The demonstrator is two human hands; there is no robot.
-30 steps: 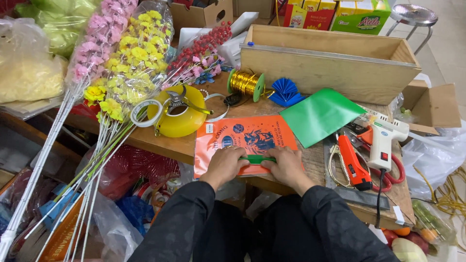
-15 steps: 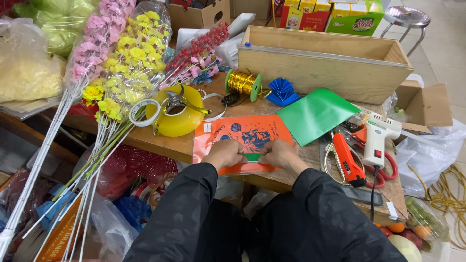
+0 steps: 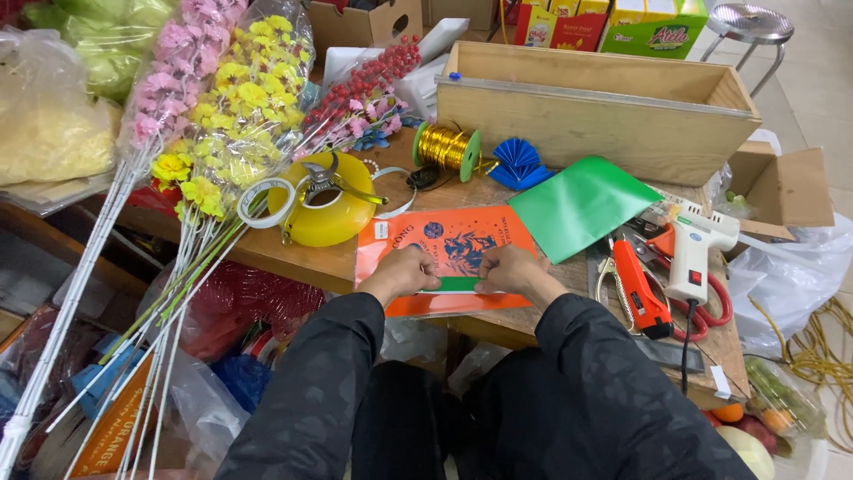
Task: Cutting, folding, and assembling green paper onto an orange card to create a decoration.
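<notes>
My left hand (image 3: 410, 270) and my right hand (image 3: 509, 268) rest side by side on an orange printed packet (image 3: 442, 240) at the near edge of the wooden table (image 3: 302, 258). Between them they pinch a narrow folded strip of green paper (image 3: 460, 284), each hand on one end. A loose green paper sheet (image 3: 580, 204) lies just beyond my right hand. A small blue pleated paper fan (image 3: 517, 164) sits farther back, next to a spool of gold wire (image 3: 447, 147).
A yellow tape dispenser (image 3: 325, 209) and a tape roll (image 3: 265, 202) lie left. Artificial flower stems (image 3: 213, 116) lean over the left edge. A white glue gun (image 3: 693, 251), an orange tool (image 3: 640, 289) and red-handled scissors are right. A long wooden box (image 3: 604, 102) stands behind.
My hands have drawn closer together over the orange packet, and the green strip between them looks flatter and more folded. The view has shifted slightly.
</notes>
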